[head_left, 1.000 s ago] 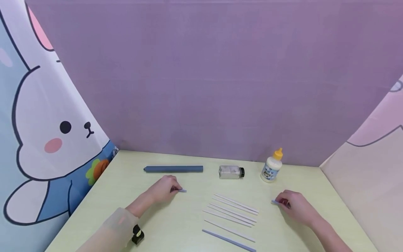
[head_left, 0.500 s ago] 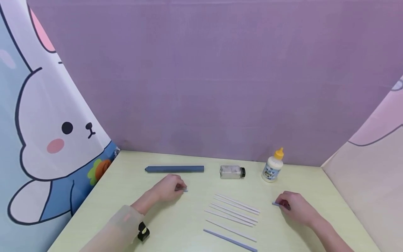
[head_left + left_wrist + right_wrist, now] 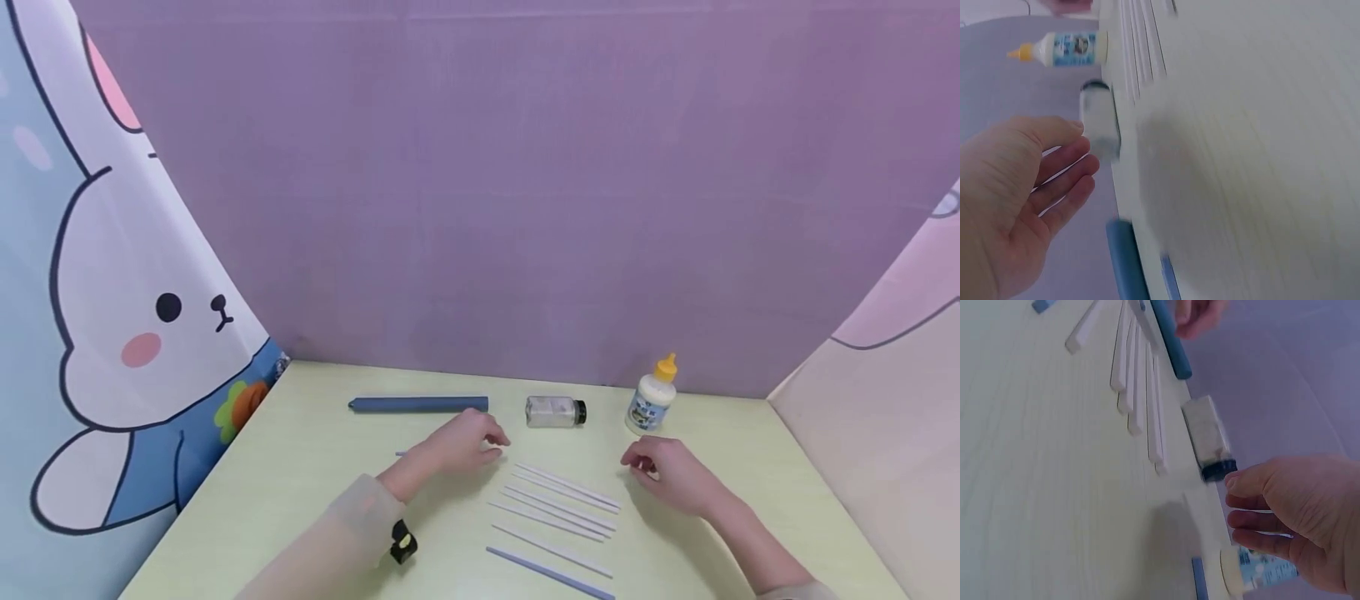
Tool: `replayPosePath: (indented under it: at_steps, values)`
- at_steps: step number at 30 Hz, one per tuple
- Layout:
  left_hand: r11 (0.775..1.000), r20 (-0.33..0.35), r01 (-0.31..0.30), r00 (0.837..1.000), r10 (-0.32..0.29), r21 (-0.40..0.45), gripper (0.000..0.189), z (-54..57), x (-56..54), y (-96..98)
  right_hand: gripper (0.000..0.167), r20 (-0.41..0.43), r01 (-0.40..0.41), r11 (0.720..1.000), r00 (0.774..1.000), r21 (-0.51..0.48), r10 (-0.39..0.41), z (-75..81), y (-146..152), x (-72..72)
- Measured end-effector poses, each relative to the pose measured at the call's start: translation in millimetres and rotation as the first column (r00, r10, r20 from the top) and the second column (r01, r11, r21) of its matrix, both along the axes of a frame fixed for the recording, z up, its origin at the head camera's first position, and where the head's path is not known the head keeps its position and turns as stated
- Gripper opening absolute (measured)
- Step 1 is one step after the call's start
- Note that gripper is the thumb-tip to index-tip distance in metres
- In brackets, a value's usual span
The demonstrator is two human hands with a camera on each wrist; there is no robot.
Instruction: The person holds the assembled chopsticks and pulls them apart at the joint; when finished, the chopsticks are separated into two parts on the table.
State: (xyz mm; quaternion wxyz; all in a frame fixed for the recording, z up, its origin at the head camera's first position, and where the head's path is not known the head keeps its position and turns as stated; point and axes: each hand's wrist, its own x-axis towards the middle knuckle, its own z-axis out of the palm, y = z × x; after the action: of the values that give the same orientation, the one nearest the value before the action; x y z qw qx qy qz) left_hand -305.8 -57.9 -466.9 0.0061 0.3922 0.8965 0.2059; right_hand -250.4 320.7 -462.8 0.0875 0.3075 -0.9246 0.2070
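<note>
My left hand (image 3: 465,440) hovers above the table with loosely bent fingers and nothing in them, just left of several slim white sticks (image 3: 558,516). Behind its wrist the end of a blue stick (image 3: 401,453) peeks out; more of this blue stick (image 3: 1170,278) shows in the left wrist view. My right hand (image 3: 667,473), also holding nothing, is over the table in front of the glue bottle (image 3: 651,403). Another blue stick (image 3: 1199,578) lies near it in the right wrist view, hidden in the head view. A third blue stick (image 3: 550,572) lies at the near side.
A dark blue tube-like roll (image 3: 418,404) lies along the back of the pale table (image 3: 300,467). Right of it, a clear jar (image 3: 551,411) with a black lid lies on its side. The purple backdrop (image 3: 480,208) rises behind the table's far edge.
Both hands have let go of the short blue sticks that they pinched. The left hand has moved right, and the right hand slightly left and away from me.
</note>
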Motion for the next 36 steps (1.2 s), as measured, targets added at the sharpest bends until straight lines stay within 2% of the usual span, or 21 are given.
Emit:
replayPosePath:
  at_steps: [4, 9, 15, 20, 26, 30, 32, 36]
  values:
    - [0.999, -0.009, 0.035, 0.999, -0.035, -0.026, 0.015, -2.4, 2.6, 25.5, 0.015, 0.036, -0.032, 0.999, 0.999, 0.0, 0.032, 1.0, -18.6, -2.9]
    - [0.998, 0.002, 0.044, 0.999, -0.044, -0.033, 0.015, -15.0, 7.8, 52.7, 0.013, 0.095, -0.054, 0.998, 0.994, -0.016, 0.055, -3.0, -42.9, -4.3]
    - [0.997, -0.001, 0.057, 0.998, -0.057, -0.045, 0.014, -22.3, 11.8, 73.3, 0.011, 0.094, -0.102, 0.994, 0.99, -0.031, 0.105, -10.8, -66.9, -3.2]
    - [0.996, -0.01, 0.052, 0.999, -0.053, -0.069, 0.014, -23.1, 13.3, 79.6, 0.011, 0.126, -0.105, 0.994, 0.986, -0.034, 0.109, -15.7, -76.0, 0.9]
    - [0.994, 0.007, 0.043, 0.999, -0.043, -0.102, 0.012, -26.1, 15.8, 80.5, 0.013, 0.197, -0.072, 0.997, 0.978, -0.014, 0.073, -20.7, -80.2, 6.2]
    - [0.994, -0.005, 0.035, 0.999, -0.036, -0.101, 0.013, -30.2, 16.6, 81.2, 0.016, 0.144, -0.033, 0.999, 0.989, 0.024, 0.029, -23.9, -83.5, 9.9]
    - [0.996, 0.015, 0.024, 1.0, -0.022, -0.087, 0.014, -30.4, 18.4, 79.9, 0.018, 0.113, -0.019, 0.999, 0.994, 0.049, 0.013, -24.6, -85.9, 11.7]
    - [0.999, 0.053, 0.01, 0.999, -0.007, -0.045, 0.013, -23.7, 25.8, 72.4, 0.014, 0.074, -0.016, 0.996, 0.997, 0.09, 0.009, -17.2, -91.9, 15.7]
